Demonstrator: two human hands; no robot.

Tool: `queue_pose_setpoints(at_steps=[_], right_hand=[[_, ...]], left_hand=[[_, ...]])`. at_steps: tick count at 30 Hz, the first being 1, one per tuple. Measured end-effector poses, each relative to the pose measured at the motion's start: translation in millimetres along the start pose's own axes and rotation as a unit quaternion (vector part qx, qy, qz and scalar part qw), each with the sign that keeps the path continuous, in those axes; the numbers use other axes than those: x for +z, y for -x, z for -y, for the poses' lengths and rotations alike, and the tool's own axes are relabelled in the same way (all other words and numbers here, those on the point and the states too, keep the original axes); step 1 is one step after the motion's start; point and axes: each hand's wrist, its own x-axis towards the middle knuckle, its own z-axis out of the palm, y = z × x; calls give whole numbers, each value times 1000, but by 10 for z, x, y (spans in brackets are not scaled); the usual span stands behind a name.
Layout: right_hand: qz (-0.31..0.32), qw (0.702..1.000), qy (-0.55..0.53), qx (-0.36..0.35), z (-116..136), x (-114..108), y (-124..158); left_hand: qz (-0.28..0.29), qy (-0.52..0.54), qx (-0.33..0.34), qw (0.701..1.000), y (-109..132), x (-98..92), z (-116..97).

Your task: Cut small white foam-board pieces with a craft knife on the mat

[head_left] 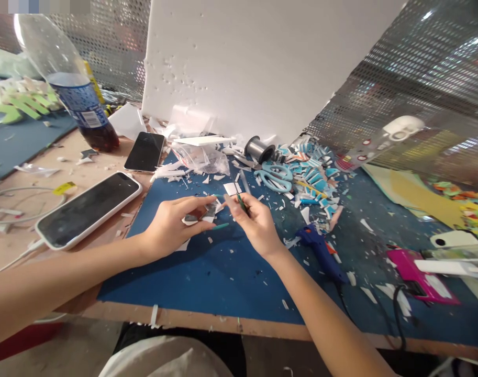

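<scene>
My left hand [174, 225] is over the blue cutting mat [207, 283], thumb and index finger spread apart, with long teal nails. Its index fingertip reaches close to my right hand's fingers; whether they touch is unclear. Between the left thumb and index finger, greyish scraps [201, 213] show, apparently lying on the mat. My right hand [256, 222] is closed around a slim dark green tool [242, 202] with a thin tip pointing away from me; its exact kind is hard to make out. Just beyond the fingers is a small white piece [231, 188].
Light blue scissors [276, 177], a wire spool [258, 149] and blue-white scraps [315, 162] lie behind. A blue glue gun [321, 254] and magenta device [421, 275] are right. Phones [91, 209] and a cola bottle [79, 99] are left; a white foam board [242, 63] stands behind.
</scene>
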Motion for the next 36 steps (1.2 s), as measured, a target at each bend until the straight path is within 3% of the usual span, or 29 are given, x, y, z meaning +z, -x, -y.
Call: queue_pose_setpoints(at_steps=[7, 20, 27, 36], right_hand=[[70, 995, -65, 39, 91, -27, -5], [47, 996, -58, 52, 10, -21, -10], [105, 988, -71, 86, 46, -20, -5], [102, 990, -67, 75, 50, 17, -2]], left_hand=[[7, 1, -7, 1000, 17, 4, -2], [12, -34, 2, 999, 17, 6, -3], [-3, -71, 35, 997, 2, -12, -13], [-7, -103, 70, 992, 20, 8, 9]])
